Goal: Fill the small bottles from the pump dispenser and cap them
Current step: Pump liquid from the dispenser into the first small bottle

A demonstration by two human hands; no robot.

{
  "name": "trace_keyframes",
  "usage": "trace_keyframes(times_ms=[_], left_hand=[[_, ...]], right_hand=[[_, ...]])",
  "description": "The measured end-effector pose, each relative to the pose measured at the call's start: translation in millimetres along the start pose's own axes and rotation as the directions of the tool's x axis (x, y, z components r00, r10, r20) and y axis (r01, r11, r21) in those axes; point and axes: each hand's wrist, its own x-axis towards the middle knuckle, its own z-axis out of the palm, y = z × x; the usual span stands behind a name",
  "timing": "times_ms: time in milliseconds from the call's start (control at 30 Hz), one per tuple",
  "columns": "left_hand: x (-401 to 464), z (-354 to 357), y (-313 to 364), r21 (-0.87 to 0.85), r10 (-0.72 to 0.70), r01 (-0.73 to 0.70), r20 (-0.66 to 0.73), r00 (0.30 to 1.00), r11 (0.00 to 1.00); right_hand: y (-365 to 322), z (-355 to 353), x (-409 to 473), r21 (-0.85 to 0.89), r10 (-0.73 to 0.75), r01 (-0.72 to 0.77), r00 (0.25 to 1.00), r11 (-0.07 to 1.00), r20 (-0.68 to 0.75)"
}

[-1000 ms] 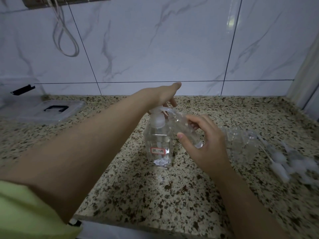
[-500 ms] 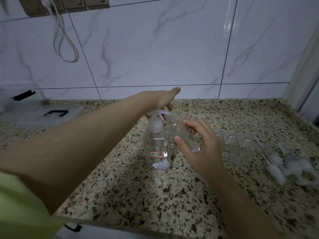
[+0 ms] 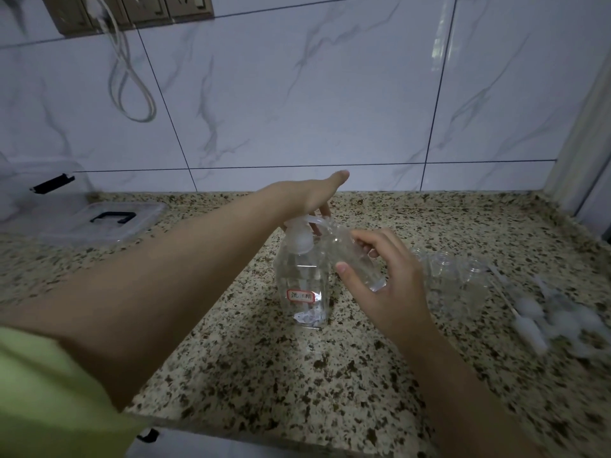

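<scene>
Clear lidded box (image 3: 99,223) far left on speckled counter (image 3: 264,385); left hand (image 3: 307,196) flat, fingers straight, palm pressing pump dispenser (image 3: 302,279) head at centre; right hand (image 3: 386,285) curled round small bottle (image 3: 357,256), tilted, mouth at spout; more clear bottles (image 3: 456,279) just right, blurred, count unclear; white caps (image 3: 545,319), probably, far right.

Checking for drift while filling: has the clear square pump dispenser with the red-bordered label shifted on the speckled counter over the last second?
No. The clear square pump dispenser stands on the same patch of speckled granite counter; only the camera tilted.
</scene>
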Motion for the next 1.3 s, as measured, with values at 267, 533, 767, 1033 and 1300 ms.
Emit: trace_keyframes(times_ms=[267,533,767,1033,1300], left_hand=[[-4.6,-4.0,1.2,-0.002,-0.006,0.006,0.029,1.000,1.000],[0.6,-1.0,-4.2,-0.044,-0.012,0.015,0.055,0.998,0.999],[3.0,0.3,-5.9,-0.071,0.013,-0.013,-0.009,1.000,0.997],[-4.0,-3.2,-1.1,-0.070,0.005,-0.005,-0.010,1.000,0.998],[-4.8,0.2,-2.7,-0.058,0.017,-0.018,-0.017,1.000,0.998]], right_hand=[[-2.5,-0.2,-0.9,-0.002,0.001,-0.001,1.000,1.000,0.019],[0.8,0.3,0.2,0.000,0.016,-0.016,0.999,1.000,0.036],[0.3,0.3,0.5,0.018,0.009,-0.009,1.000,1.000,0.025],[1.7,-0.6,0.2,0.043,0.009,-0.010,1.000,0.999,0.020],[1.3,-0.9,0.8,0.065,0.014,-0.015,1.000,0.998,0.021]])
